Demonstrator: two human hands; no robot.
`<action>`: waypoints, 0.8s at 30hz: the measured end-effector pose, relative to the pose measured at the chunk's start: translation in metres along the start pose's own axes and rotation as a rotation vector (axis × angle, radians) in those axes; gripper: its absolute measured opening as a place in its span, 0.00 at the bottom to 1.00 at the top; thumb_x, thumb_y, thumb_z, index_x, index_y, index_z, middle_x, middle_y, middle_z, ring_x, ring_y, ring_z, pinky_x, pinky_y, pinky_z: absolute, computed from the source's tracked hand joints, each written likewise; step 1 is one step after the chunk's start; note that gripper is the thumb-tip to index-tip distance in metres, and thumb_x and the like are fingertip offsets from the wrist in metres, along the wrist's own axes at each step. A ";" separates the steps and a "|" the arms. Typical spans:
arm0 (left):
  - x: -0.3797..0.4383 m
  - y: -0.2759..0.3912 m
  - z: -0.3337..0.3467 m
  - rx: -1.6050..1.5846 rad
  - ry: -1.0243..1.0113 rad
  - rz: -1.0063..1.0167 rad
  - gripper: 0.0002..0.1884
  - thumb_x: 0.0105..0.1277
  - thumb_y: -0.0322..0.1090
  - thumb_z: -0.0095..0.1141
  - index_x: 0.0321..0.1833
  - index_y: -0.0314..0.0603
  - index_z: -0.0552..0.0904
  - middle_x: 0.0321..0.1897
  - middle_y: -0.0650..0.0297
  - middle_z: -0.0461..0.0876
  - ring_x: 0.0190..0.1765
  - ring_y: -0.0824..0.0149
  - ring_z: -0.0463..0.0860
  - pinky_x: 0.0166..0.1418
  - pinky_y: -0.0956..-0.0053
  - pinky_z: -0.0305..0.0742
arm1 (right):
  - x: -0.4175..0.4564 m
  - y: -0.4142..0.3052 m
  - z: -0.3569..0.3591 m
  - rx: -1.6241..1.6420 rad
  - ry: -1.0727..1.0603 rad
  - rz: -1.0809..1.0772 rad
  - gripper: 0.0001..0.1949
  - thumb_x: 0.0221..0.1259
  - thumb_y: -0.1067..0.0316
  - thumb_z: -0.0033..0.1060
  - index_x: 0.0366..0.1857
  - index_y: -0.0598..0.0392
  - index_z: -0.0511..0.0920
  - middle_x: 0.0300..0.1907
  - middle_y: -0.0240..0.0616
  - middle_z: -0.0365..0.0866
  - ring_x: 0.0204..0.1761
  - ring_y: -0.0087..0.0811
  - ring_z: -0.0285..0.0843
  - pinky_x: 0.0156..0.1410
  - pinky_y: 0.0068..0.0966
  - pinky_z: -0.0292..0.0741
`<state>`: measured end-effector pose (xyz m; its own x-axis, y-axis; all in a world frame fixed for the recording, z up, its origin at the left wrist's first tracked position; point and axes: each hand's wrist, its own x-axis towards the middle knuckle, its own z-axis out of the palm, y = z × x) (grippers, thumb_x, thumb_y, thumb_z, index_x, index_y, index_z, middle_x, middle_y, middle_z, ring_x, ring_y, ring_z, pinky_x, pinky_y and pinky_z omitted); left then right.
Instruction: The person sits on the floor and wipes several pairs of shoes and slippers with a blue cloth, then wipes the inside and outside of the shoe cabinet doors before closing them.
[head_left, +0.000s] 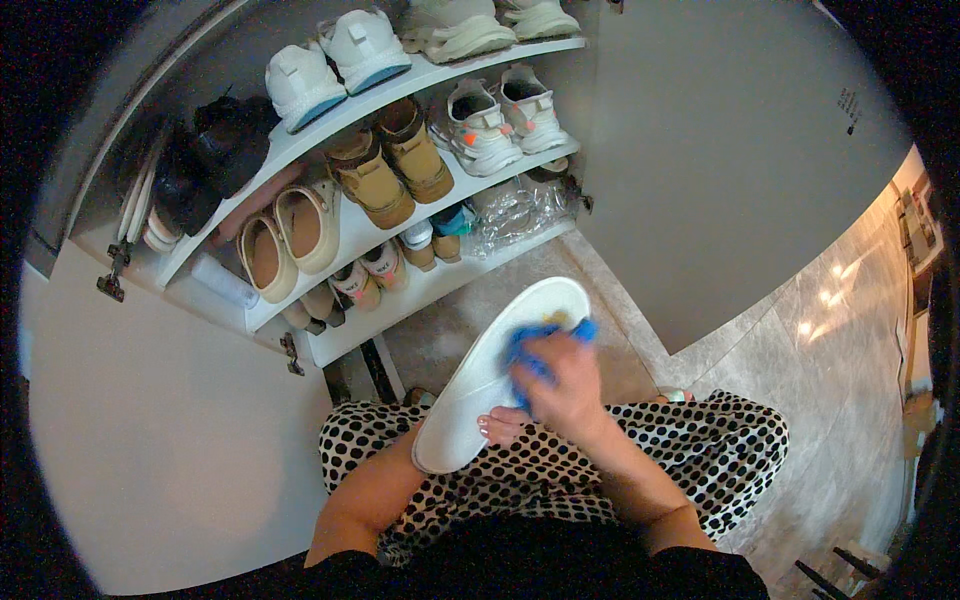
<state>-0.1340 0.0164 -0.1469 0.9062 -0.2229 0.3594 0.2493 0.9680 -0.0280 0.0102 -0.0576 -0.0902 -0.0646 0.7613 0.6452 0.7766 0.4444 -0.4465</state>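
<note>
A white slipper (466, 394), flat and oval, is held at a slant above my lap. My left hand (502, 426) grips it from underneath; only its fingertips show, curled over the slipper's right edge. My right hand (564, 379) is blurred and holds a crumpled blue cloth (531, 364) against the upper half of the slipper. Just above the cloth, a yellowish-brown patch (556, 318) shows on the white surface. Most of my left palm is hidden behind the slipper.
Before me stands an open shoe cabinet with white shelves (450, 214). They bear white sneakers (480, 127), tan boots (375, 184), cream clogs (300, 225) and clear plastic wrapping (517, 210). Grey cabinet doors (720, 165) swing out on both sides. Grey tiles (832, 420) cover the floor.
</note>
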 end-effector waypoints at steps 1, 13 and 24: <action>-0.001 -0.001 -0.005 -0.008 -0.051 -0.059 0.31 0.63 0.63 0.40 0.47 0.38 0.74 0.22 0.64 0.67 0.21 0.68 0.69 0.31 0.73 0.65 | 0.009 0.016 -0.009 -0.140 0.161 -0.003 0.16 0.45 0.82 0.54 0.41 0.54 0.78 0.45 0.47 0.75 0.46 0.47 0.73 0.51 0.38 0.71; -0.022 0.004 -0.023 -0.032 0.102 -0.007 0.23 0.66 0.55 0.44 0.49 0.42 0.69 0.21 0.65 0.66 0.21 0.71 0.66 0.29 0.77 0.63 | 0.022 -0.020 -0.025 0.468 -0.082 0.088 0.15 0.38 0.68 0.62 0.36 0.50 0.79 0.44 0.38 0.77 0.47 0.37 0.73 0.55 0.43 0.68; -0.020 0.012 0.030 0.075 0.170 0.238 0.40 0.64 0.53 0.46 0.70 0.33 0.49 0.23 0.64 0.65 0.23 0.70 0.66 0.31 0.77 0.64 | 0.024 0.118 -0.033 0.264 0.613 0.654 0.18 0.47 0.84 0.47 0.45 0.58 0.74 0.36 0.35 0.77 0.35 0.28 0.75 0.42 0.24 0.74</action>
<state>-0.1589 0.0362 -0.1265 0.9820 0.0013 0.1890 0.0027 0.9998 -0.0213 0.1211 -0.0026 -0.1066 0.7356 0.5490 0.3969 0.3698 0.1654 -0.9143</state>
